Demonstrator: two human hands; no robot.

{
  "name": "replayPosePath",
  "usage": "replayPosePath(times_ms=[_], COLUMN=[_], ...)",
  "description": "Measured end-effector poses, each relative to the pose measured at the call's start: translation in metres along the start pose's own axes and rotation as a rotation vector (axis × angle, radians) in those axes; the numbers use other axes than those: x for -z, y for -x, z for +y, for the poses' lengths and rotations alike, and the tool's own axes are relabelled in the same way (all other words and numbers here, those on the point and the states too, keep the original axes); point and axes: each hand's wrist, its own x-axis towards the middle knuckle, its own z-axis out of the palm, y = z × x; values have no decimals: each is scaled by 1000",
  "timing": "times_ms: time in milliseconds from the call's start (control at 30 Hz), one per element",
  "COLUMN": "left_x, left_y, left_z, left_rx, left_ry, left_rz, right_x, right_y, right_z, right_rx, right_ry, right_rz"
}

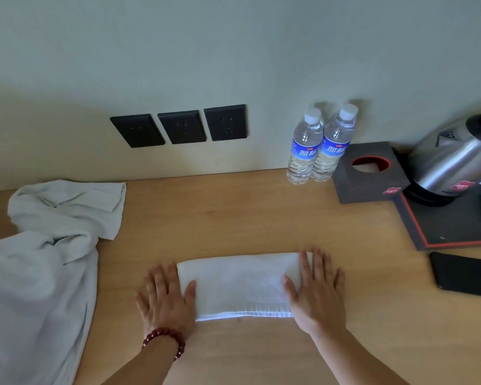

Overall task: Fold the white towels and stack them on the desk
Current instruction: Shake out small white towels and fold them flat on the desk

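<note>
A small white towel (238,284), folded into a long rectangle, lies flat on the wooden desk (233,207) near its front. My left hand (167,297) lies flat with straight fingers at the towel's left end, the thumb on the cloth. My right hand (317,287) presses flat on the towel's right end. A crumpled heap of white towels (45,245) covers the desk's left side and hangs over the front edge.
Two water bottles (317,145) stand against the wall at the back right. Beside them sit a dark tissue box (370,173), a steel kettle (453,162) on a black tray (450,226), and a black phone (467,273). Three wall sockets (181,126) are behind the desk.
</note>
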Motion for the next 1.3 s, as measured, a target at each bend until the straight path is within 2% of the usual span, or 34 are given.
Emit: replayPosePath(times_ms=[200,333,433,500,633,767,900,1067,1300], left_x=[21,48,58,62,56,50,45,55,57], left_y=[-4,-31,-23,-7,-4,-5,4,6,2], left_z=[2,5,27,38,29,32,26,9,-20], left_rx=[29,81,96,192,520,441,384,390,425], left_ry=[6,264,361,449,537,500,481,458,678], left_rz=[-170,-132,-152,-186,-188,-281,-273,-320,-285], right_x=[15,23,36,43,49,51,51,60,56], right_y=[1,-2,-5,-10,-17,-21,-19,-8,-4], right_z=[-1,-1,-7,-10,-10,-11,-12,-20,-53], right_rx=[-31,-247,-407,-492,-557,-584,-597,-567,-552], right_ry=[-49,-268,-303,-319,-394,-373,-369,-453,-556], right_rz=[-102,177,137,55,-83,-215,-289,-249,-289])
